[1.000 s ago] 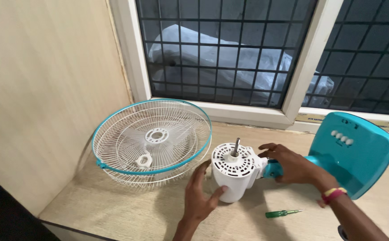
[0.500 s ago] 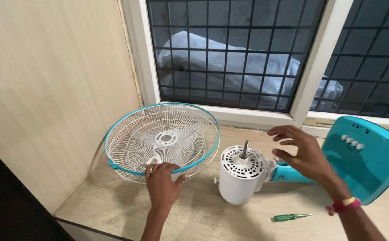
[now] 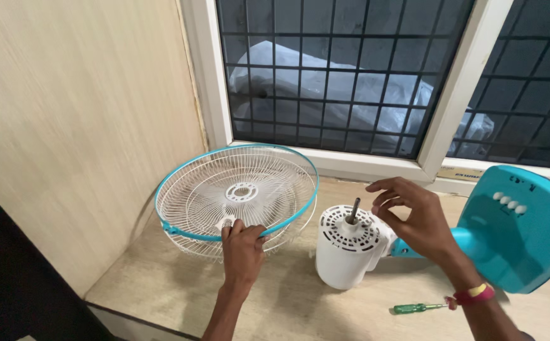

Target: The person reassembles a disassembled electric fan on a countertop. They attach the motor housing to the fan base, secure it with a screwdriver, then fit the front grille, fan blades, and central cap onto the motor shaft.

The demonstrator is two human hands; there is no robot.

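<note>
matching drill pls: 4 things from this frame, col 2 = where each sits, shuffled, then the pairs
1. fan guard
2. screwdriver
3. motor housing
4. fan base

A. far right, teal, with white buttons
B. gripped at its front rim by the left hand
C. flat on the table, near the right wrist
D. upright, shaft up, beside the right hand

Pairs: 1-B, 2-C, 3-D, 4-A

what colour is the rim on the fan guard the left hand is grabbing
Teal blue, on the rim of a white wire fan guard gripped by the left hand; head view.

A pale wooden counter [image 3: 287, 309] carries a wire fan guard [image 3: 240, 196], white motor housing [image 3: 348, 249], teal fan base [image 3: 527, 233] and green screwdriver [image 3: 417, 307].
</note>
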